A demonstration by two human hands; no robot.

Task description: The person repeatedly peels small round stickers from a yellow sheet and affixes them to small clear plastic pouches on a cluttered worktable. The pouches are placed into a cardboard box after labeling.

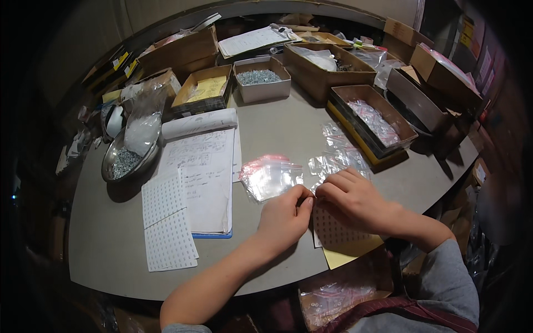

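My left hand [285, 218] and my right hand [355, 201] meet near the table's front edge, fingertips almost touching. Thumb and fingers of the left are pinched; those of the right curl down, and whatever they hold is hidden or too small to name. Beneath the right hand lies a sheet of small printed labels [336, 229], partly over a yellow sheet [353, 254]. Just beyond my left hand is a pile of clear zip bags [273, 178] with red edges. More clear bags [340, 149] spread past the right hand.
To the left are an open notebook [208, 183], further label sheets [170, 241] and a metal bowl of screws [126, 164]. A white box of screws [261, 77] and a box of small bags [373, 121] stand farther back. An open box of bags [338, 299] sits below the front edge.
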